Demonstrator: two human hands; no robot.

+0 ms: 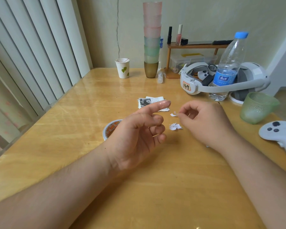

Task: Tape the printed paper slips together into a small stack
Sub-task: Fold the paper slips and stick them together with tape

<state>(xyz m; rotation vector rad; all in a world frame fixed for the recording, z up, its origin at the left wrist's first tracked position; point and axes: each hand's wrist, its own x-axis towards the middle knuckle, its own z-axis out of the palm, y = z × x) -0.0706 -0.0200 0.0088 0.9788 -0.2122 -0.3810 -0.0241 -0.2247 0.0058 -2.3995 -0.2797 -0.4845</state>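
We note the right hand (205,123) pinching a paper scrap (173,114) at centre; left hand (139,134) loosely spread, forefinger over the slips (151,102) above centre. Risk — tape (111,129) snagging torn bits — misaligned stack.

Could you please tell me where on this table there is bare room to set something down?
Bare wood lies left of the tape roll toward the blinds, and near the front edge under the forearms. It is crowded around the headset, bottle and green cup.

Handwritten "149" on headset (221,80) tag, right of centre, blue bottle (228,63) label and slips' (149,100) print too small to read
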